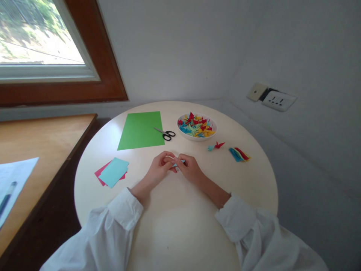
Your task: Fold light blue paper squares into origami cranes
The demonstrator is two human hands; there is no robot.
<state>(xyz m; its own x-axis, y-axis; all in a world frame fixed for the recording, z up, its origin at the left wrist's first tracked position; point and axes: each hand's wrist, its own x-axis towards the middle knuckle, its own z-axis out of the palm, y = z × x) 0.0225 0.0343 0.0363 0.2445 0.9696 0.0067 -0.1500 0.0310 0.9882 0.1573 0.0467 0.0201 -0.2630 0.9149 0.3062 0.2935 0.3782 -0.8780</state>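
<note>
Between my two hands, over the middle of the round table, is a small piece of light blue folded paper [182,161]. My left hand [161,168] pinches its left side with thumb and fingers. From the other side, my right hand [189,168] is closed on the same paper, fingertips touching those of the left. Most of the paper is hidden by the fingers, so its folded shape cannot be made out. To the left of my hands lie light blue paper squares [115,172] on top of pinkish-red paper [102,170].
Scissors [166,134] with black handles overlap a green sheet [141,130]. A white bowl [197,138] holds many coloured paper cranes. Near it are a red paper crane [219,145], a light blue one [211,148] and folded coloured strips [239,154]. A wooden desk [47,139] stands left.
</note>
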